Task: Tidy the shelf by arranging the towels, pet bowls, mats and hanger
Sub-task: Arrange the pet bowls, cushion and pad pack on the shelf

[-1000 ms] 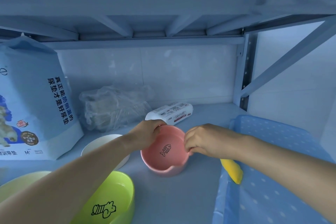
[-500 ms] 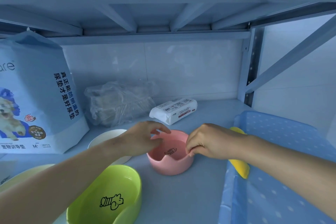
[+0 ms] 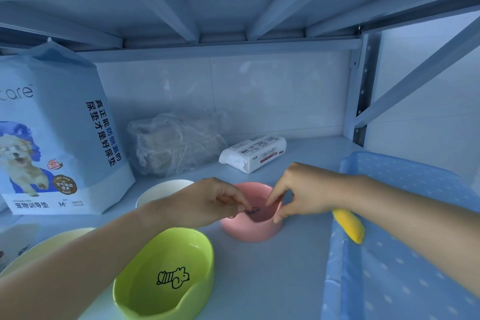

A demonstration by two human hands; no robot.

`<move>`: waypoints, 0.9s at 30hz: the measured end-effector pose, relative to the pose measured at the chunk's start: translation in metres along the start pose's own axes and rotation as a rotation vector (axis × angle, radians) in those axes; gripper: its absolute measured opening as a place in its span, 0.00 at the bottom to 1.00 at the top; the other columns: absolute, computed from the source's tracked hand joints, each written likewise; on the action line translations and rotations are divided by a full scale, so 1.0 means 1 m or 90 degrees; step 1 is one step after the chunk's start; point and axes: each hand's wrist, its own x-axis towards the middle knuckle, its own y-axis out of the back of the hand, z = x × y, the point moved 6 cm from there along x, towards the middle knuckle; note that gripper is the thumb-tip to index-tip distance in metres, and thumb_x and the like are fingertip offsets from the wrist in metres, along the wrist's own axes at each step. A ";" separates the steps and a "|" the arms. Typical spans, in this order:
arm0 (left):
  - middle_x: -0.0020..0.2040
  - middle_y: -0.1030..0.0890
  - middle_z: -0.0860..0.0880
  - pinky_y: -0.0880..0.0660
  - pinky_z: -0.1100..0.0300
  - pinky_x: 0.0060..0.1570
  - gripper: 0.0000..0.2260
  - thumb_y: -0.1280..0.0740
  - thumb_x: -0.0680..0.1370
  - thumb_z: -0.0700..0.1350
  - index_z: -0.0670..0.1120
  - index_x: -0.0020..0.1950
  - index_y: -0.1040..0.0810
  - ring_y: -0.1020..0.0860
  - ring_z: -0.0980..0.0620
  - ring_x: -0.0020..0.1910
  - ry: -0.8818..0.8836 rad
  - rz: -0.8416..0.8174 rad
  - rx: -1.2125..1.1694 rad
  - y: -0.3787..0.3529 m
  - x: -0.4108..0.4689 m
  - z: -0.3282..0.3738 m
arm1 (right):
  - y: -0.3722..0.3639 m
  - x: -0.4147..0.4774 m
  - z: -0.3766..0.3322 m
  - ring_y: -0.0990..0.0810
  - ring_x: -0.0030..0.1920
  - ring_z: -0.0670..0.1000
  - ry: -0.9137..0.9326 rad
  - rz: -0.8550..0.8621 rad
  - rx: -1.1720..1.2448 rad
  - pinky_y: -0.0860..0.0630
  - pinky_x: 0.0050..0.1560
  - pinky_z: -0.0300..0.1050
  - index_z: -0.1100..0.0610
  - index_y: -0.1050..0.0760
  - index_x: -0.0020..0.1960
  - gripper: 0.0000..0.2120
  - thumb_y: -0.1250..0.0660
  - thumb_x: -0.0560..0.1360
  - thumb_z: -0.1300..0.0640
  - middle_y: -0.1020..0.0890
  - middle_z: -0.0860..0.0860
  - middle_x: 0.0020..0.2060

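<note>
Right of pink bowl [image 3: 250, 232], bare shelf [image 3: 298, 257]

**Pet-supply shelf in somebody's home, I'd say**

This looks like a household storage corner. It's a bolt-together metal rack [image 3: 362, 86] with slotted uprights, pushed up against a plain tiled wall [image 3: 259, 91]. The shelf is loaded with pet stuff: a big bag of puppy training pads [image 3: 52, 138] with a dog printed on it, a green bowl [image 3: 166, 275] and a pink bowl [image 3: 249, 228] with little cartoon drawings inside, a white bowl [image 3: 161, 189], a white soft pack [image 3: 254, 153] and a blue polka-dot mat [image 3: 402, 267].
</note>
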 end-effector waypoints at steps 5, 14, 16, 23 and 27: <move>0.43 0.16 0.56 0.26 0.68 0.52 0.07 0.33 0.76 0.40 0.50 0.50 0.18 0.19 0.60 0.45 -0.012 0.002 0.024 0.010 -0.006 0.001 | 0.012 0.009 0.007 0.21 0.45 0.36 -0.036 0.051 0.077 0.27 0.46 0.28 0.51 0.18 0.50 0.13 0.26 0.67 0.47 0.16 0.41 0.42; 0.39 0.17 0.62 0.28 0.74 0.45 0.07 0.32 0.75 0.39 0.50 0.46 0.18 0.21 0.66 0.41 0.007 0.166 0.012 0.105 -0.024 -0.018 | 0.038 0.072 -0.023 0.22 0.51 0.42 0.007 0.110 -0.027 0.25 0.55 0.45 0.45 0.20 0.51 0.12 0.31 0.70 0.43 0.19 0.42 0.51; 0.40 0.17 0.61 0.28 0.74 0.44 0.07 0.30 0.74 0.40 0.52 0.44 0.18 0.21 0.66 0.42 0.019 0.218 0.008 0.132 -0.027 -0.030 | 0.049 0.089 -0.032 0.21 0.49 0.44 0.025 0.123 -0.031 0.25 0.54 0.45 0.49 0.19 0.51 0.10 0.30 0.72 0.48 0.18 0.46 0.50; 0.47 0.19 0.57 0.28 0.67 0.47 0.10 0.34 0.73 0.41 0.56 0.46 0.20 0.21 0.59 0.44 0.094 0.394 0.215 0.186 -0.029 -0.072 | 0.063 0.150 -0.057 0.19 0.43 0.49 0.033 0.233 -0.007 0.24 0.49 0.47 0.51 0.18 0.46 0.05 0.32 0.72 0.55 0.17 0.51 0.42; 0.59 0.23 0.48 0.28 0.60 0.51 0.16 0.37 0.73 0.38 0.48 0.60 0.24 0.23 0.48 0.54 0.099 0.424 0.382 0.192 -0.018 -0.085 | 0.056 0.178 -0.059 0.21 0.47 0.51 0.020 0.271 -0.010 0.27 0.50 0.41 0.55 0.19 0.52 0.09 0.33 0.72 0.58 0.18 0.52 0.49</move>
